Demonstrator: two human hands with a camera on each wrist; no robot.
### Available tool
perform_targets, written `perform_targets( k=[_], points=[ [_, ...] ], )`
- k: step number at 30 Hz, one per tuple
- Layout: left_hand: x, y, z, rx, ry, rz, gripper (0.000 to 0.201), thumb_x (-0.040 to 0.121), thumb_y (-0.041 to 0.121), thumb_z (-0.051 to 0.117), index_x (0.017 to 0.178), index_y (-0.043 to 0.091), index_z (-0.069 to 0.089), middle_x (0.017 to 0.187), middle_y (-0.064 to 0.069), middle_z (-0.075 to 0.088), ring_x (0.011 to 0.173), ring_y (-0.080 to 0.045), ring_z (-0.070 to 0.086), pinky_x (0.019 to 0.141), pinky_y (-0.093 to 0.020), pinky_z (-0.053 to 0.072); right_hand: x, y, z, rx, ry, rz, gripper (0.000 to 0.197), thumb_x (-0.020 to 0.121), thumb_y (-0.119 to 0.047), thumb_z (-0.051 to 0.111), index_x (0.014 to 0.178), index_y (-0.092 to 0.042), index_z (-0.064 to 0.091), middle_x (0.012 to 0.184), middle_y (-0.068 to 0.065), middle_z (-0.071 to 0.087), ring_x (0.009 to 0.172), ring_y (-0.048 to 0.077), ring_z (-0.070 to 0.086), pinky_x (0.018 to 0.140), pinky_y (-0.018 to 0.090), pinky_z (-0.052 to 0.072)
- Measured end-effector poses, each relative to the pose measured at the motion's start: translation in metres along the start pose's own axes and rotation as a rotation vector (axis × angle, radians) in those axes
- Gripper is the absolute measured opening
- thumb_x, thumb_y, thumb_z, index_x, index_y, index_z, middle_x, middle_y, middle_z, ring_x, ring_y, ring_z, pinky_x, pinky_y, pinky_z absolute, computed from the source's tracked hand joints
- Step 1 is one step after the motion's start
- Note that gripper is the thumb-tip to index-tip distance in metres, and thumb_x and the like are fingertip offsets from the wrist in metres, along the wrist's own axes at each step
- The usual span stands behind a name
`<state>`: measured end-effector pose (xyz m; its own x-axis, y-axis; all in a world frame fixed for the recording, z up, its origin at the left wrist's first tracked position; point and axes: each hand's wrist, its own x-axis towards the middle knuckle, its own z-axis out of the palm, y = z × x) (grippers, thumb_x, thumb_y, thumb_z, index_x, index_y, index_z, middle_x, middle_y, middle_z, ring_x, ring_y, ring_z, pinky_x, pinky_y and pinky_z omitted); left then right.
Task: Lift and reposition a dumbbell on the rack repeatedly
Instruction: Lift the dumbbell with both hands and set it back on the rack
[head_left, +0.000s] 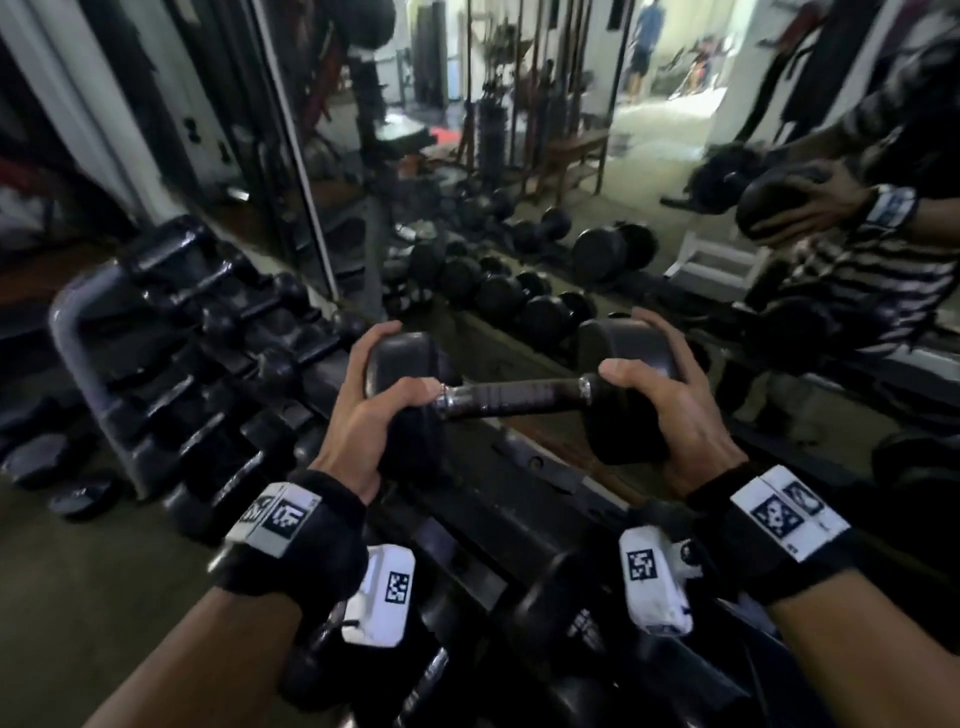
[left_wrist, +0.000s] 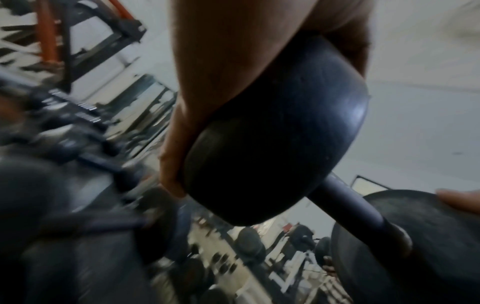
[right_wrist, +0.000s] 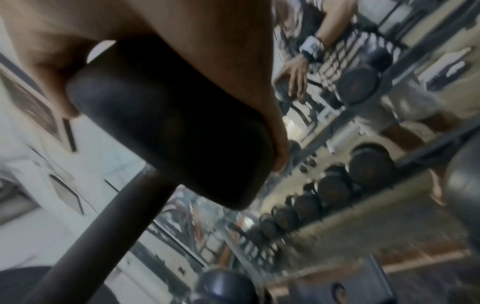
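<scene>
A black dumbbell (head_left: 514, 397) with round rubber heads and a dark bar hangs level above the dark rack (head_left: 467, 519), held by both hands. My left hand (head_left: 374, 395) grips the left head, fingers curled over its top and thumb at the bar's end. My right hand (head_left: 660, 395) grips the right head the same way. In the left wrist view the left head of the dumbbell (left_wrist: 272, 133) fills the middle, with my left hand (left_wrist: 207, 102) wrapped round it. In the right wrist view my right hand (right_wrist: 221, 72) lies over the right head of the dumbbell (right_wrist: 168, 123).
More dumbbells lie on the rack below my wrists (head_left: 550, 608) and on the tiered stand at the left (head_left: 208, 322). A mirror (head_left: 519, 208) behind the rack reflects a row of dumbbells and me in a striped shirt. A person (head_left: 644, 47) stands far off.
</scene>
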<state>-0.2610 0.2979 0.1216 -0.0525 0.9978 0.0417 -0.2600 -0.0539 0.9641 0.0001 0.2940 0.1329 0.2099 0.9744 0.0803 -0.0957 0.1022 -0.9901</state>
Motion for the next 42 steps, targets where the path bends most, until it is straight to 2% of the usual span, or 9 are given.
perform_targets(
  k=[3,7,10,22,25,29,33,38,42],
  points=[
    [-0.016,0.025,0.016,0.015,-0.108,0.093,0.065,0.060,0.008,0.072,0.120,0.032,0.061,0.087,0.005,0.071,0.075,-0.014,0.065,0.071,-0.031,0.053,-0.033,-0.024,-0.012,0.022,0.110,-0.130,0.068,0.052,-0.034,0.081,0.118,-0.036,0.066,0.124,0.006,0.068,0.116,0.030,0.064,0.104,0.048,0.050],
    [-0.042,0.051,0.033,0.019,-0.236,0.155,0.064,0.053,0.023,0.077,0.113,0.039,0.065,0.107,-0.003,0.065,0.091,-0.025,0.061,0.085,-0.047,0.049,-0.080,-0.050,-0.029,0.059,0.204,-0.213,0.068,0.053,-0.028,0.082,0.119,-0.033,0.067,0.123,0.006,0.069,0.113,0.031,0.066,0.098,0.046,0.055],
    [-0.063,0.062,0.043,0.013,-0.322,0.187,0.060,0.053,0.024,0.077,0.109,0.042,0.066,0.112,-0.002,0.064,0.098,-0.025,0.060,0.091,-0.047,0.048,-0.120,-0.066,-0.040,0.038,0.280,-0.271,0.067,0.054,-0.031,0.083,0.118,-0.037,0.067,0.126,0.004,0.067,0.113,0.027,0.066,0.098,0.045,0.055],
    [-0.156,0.067,0.084,-0.014,-0.582,0.164,0.063,0.049,0.027,0.075,0.111,0.039,0.064,0.108,0.002,0.064,0.089,-0.015,0.065,0.073,-0.030,0.055,-0.272,-0.092,-0.088,-0.002,0.523,-0.346,0.053,0.068,-0.015,0.078,0.117,-0.034,0.068,0.122,0.005,0.069,0.106,0.027,0.069,0.084,0.038,0.060],
    [-0.177,0.064,0.102,-0.011,-0.628,0.149,0.068,0.049,0.028,0.075,0.115,0.037,0.062,0.113,-0.002,0.062,0.091,-0.018,0.064,0.068,-0.026,0.055,-0.293,-0.094,-0.109,-0.010,0.576,-0.361,0.052,0.071,-0.012,0.077,0.118,-0.032,0.068,0.117,0.000,0.071,0.104,0.025,0.070,0.087,0.040,0.059],
    [-0.197,0.055,0.133,-0.011,-0.647,0.113,0.068,0.049,0.026,0.075,0.114,0.040,0.062,0.117,-0.005,0.059,0.088,-0.017,0.064,0.066,-0.024,0.055,-0.310,-0.094,-0.144,-0.017,0.576,-0.372,0.046,0.075,-0.009,0.075,0.112,-0.036,0.069,0.116,0.000,0.069,0.105,0.030,0.069,0.085,0.044,0.060],
    [-0.217,0.035,0.172,-0.003,-0.628,0.076,0.063,0.051,0.024,0.075,0.110,0.044,0.063,0.121,-0.007,0.058,0.094,-0.024,0.063,0.070,-0.034,0.058,-0.313,-0.089,-0.194,0.007,0.576,-0.354,0.048,0.078,-0.004,0.073,0.116,-0.033,0.068,0.110,-0.006,0.071,0.104,0.027,0.070,0.080,0.038,0.059],
    [-0.250,-0.009,0.226,0.022,-0.523,0.033,0.068,0.053,0.027,0.076,0.118,0.038,0.061,0.125,-0.011,0.058,0.108,-0.035,0.061,0.089,-0.056,0.055,-0.304,-0.075,-0.276,0.000,0.492,-0.248,0.056,0.066,-0.020,0.078,0.119,-0.034,0.068,0.122,0.003,0.070,0.110,0.031,0.068,0.094,0.052,0.056],
    [-0.285,-0.056,0.259,0.031,-0.377,-0.080,0.063,0.058,0.023,0.077,0.117,0.039,0.061,0.124,-0.013,0.059,0.099,-0.031,0.062,0.083,-0.055,0.056,-0.296,-0.055,-0.335,-0.028,0.386,-0.099,0.051,0.065,-0.022,0.078,0.113,-0.036,0.069,0.124,0.004,0.069,0.112,0.030,0.067,0.100,0.051,0.053]
  ],
)
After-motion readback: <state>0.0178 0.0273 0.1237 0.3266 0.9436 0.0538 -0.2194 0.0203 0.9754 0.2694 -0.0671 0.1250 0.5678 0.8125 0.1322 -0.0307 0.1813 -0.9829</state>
